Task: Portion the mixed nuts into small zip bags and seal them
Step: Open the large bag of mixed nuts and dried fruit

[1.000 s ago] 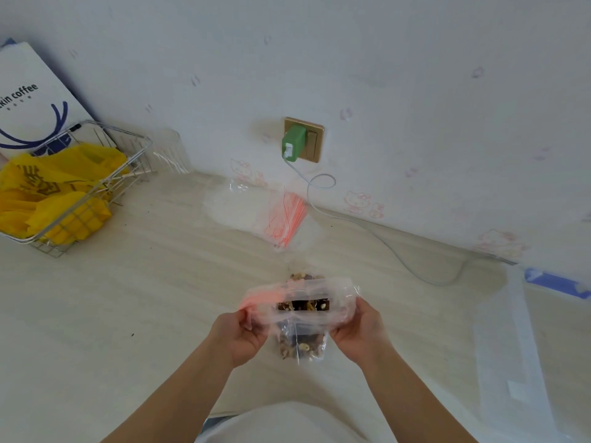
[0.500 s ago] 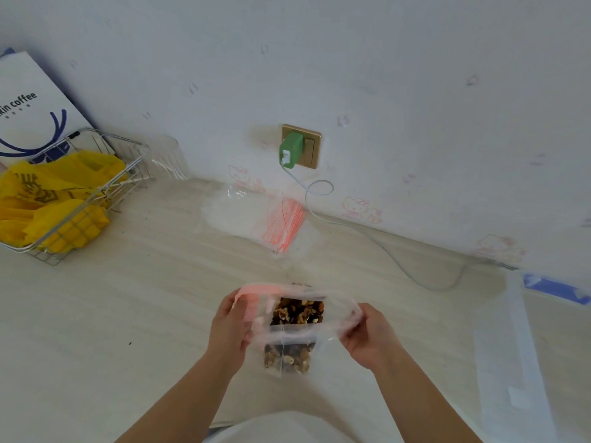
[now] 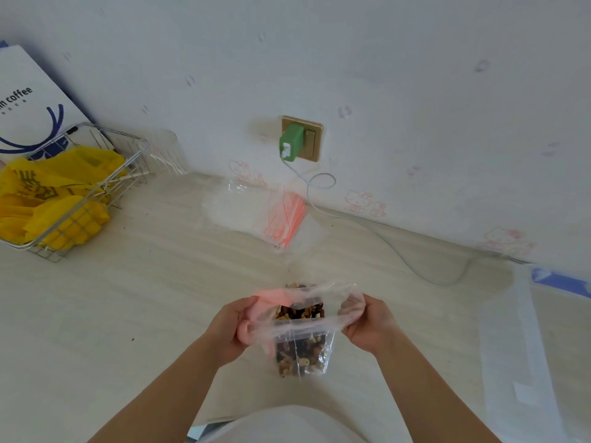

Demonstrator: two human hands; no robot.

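Observation:
A clear container of mixed nuts [image 3: 302, 353] stands on the pale table just in front of me. Over it I hold a small clear zip bag [image 3: 307, 327] with a red zip strip, its mouth pulled wide. My left hand [image 3: 228, 327] grips the bag's left edge with curled fingers. My right hand [image 3: 367, 322] pinches the right edge. Nuts show through the bag's mouth. A stack of unused zip bags [image 3: 281, 215] with red strips lies farther back near the wall.
A wire basket [image 3: 105, 187] with yellow bags sits at the far left, a white paper coffee bag [image 3: 28, 97] behind it. A green charger [image 3: 291, 142] is plugged into the wall socket, its cable trailing along the table. Clear plastic sheeting [image 3: 524, 346] lies at right.
Both hands have spread the bag's mouth wider and lowered it a little toward me over the nut container. The view has shifted slightly.

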